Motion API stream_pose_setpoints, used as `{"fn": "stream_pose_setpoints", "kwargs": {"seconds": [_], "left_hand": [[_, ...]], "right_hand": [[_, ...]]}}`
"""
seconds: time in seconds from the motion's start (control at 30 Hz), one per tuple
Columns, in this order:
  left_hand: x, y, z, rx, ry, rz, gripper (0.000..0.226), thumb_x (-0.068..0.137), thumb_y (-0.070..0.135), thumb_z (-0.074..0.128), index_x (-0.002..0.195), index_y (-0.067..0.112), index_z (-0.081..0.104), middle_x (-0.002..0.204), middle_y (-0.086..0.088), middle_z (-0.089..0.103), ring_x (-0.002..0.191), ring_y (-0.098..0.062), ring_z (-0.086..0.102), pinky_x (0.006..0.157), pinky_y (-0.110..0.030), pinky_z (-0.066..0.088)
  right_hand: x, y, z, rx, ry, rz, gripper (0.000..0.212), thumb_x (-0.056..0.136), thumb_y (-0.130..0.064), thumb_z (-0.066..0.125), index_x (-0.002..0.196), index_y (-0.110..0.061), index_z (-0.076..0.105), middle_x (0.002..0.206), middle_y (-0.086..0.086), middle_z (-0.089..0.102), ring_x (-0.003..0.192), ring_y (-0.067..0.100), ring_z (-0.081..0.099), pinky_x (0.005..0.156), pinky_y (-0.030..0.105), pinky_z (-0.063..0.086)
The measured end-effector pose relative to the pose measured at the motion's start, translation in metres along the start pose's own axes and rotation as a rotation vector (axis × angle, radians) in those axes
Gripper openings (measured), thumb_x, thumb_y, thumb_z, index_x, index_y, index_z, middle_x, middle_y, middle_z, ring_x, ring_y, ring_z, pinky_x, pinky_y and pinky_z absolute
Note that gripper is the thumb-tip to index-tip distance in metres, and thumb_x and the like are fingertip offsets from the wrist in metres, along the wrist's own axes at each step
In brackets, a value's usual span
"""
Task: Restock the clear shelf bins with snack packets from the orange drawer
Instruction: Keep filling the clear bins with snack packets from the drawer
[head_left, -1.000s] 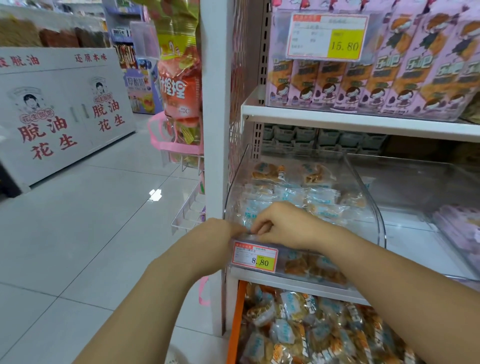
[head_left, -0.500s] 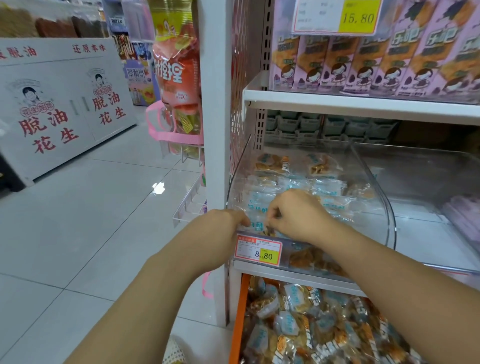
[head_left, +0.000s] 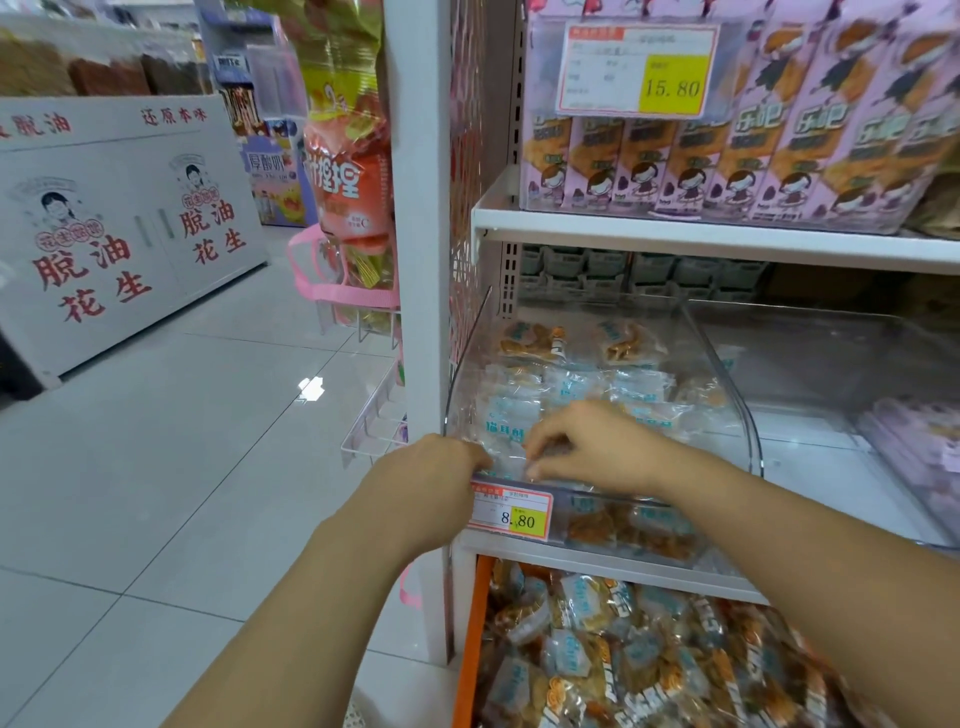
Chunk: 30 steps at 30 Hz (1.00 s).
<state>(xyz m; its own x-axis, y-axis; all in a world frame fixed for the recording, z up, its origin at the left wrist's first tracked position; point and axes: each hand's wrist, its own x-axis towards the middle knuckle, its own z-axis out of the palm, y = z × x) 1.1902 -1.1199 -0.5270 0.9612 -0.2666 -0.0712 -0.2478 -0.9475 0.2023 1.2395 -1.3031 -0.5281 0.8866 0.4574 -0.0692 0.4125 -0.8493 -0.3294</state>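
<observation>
- Our right hand (head_left: 587, 447) reaches over the front rim of the clear bin (head_left: 654, 503). Its fingers curl down, and thumb and fingertips pinch the wrapper of one of the snack packets (head_left: 571, 387) just inside that rim.
- Our left hand (head_left: 431, 478) sits at 9 o'clock from the right hand, at the bin's front-left corner, with its back toward us. Its fingertips are hidden against the corner, so we cannot tell whether it grips anything.
- The two hands are near each other but apart, and the gap between them lies over the front rim.
- The snack packets lie in a low layer from the front rim back toward 12 o'clock. The bin's curved side walls rise above them, and there is room between the packets and the white upper shelf (head_left: 727, 236).
- A price tag (head_left: 511, 515) is fixed on the bin's front face, at 7 o'clock from the right hand. Our left wrist overlaps its left edge.
- At 6 o'clock, under the shelf board, the orange drawer (head_left: 470, 639) juts toward us, holding a heap of packets (head_left: 623, 670). Its orange left edge runs just beside the white upright (head_left: 415, 260).
- At 3 o'clock a second clear bin (head_left: 831, 358) stands against the first, wall to wall.
- From 9 o'clock the tiled floor (head_left: 156, 467) runs open to a white cabinet (head_left: 119, 244) at 10 o'clock.
</observation>
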Motion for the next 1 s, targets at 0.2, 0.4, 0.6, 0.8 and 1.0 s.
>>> {"fn": "stream_pose_setpoints", "kwargs": {"seconds": [0.2, 0.4, 0.6, 0.8, 1.0], "left_hand": [[0.007, 0.008, 0.01, -0.164, 0.226, 0.219, 0.041, 0.097, 0.011, 0.04, 0.135, 0.023, 0.052, 0.133, 0.001, 0.055, 0.119, -0.019, 0.053, 0.099, -0.035, 0.044], [0.018, 0.024, 0.033, 0.083, -0.048, 0.251, 0.045, 0.103, 0.041, 0.023, 0.144, 0.029, 0.035, 0.159, 0.002, 0.017, 0.146, -0.018, 0.017, 0.119, -0.041, 0.01], [0.017, 0.029, 0.031, 0.091, -0.057, 0.188, 0.051, 0.101, 0.046, 0.018, 0.15, 0.032, 0.022, 0.16, 0.002, 0.015, 0.147, -0.015, 0.012, 0.117, -0.039, 0.002], [0.026, 0.034, 0.032, 0.102, 0.029, 0.233, 0.054, 0.097, 0.057, 0.017, 0.149, 0.043, 0.013, 0.16, 0.008, -0.009, 0.147, -0.017, -0.009, 0.118, -0.043, -0.006], [0.038, 0.048, 0.031, 0.082, -0.145, 0.201, 0.054, 0.094, 0.063, 0.012, 0.144, 0.049, 0.027, 0.16, 0.01, 0.004, 0.148, -0.018, -0.006, 0.118, -0.05, -0.005]], "right_hand": [[-0.059, 0.008, -0.029, -0.15, 0.131, -0.042, 0.035, 0.099, -0.031, 0.045, 0.13, -0.022, 0.057, 0.135, -0.007, 0.055, 0.121, 0.008, 0.048, 0.104, 0.02, 0.031], [-0.07, 0.017, 0.006, -0.382, -0.021, -0.109, 0.041, 0.099, -0.041, 0.037, 0.131, -0.02, 0.052, 0.135, -0.004, 0.051, 0.13, 0.016, 0.038, 0.11, 0.032, 0.03], [-0.072, 0.029, 0.004, -0.308, -0.048, -0.04, 0.036, 0.095, -0.042, 0.049, 0.121, -0.021, 0.06, 0.127, -0.004, 0.058, 0.123, 0.014, 0.045, 0.104, 0.034, 0.037], [-0.093, 0.025, 0.001, -0.145, -0.032, 0.105, 0.071, 0.095, -0.053, 0.041, 0.152, -0.025, 0.009, 0.159, -0.003, -0.005, 0.146, 0.014, -0.006, 0.117, 0.029, 0.003], [-0.067, 0.03, 0.016, -0.168, -0.169, 0.294, 0.095, 0.084, -0.075, 0.029, 0.153, -0.017, 0.001, 0.16, 0.005, -0.006, 0.146, 0.024, -0.01, 0.119, 0.046, 0.006]]}}
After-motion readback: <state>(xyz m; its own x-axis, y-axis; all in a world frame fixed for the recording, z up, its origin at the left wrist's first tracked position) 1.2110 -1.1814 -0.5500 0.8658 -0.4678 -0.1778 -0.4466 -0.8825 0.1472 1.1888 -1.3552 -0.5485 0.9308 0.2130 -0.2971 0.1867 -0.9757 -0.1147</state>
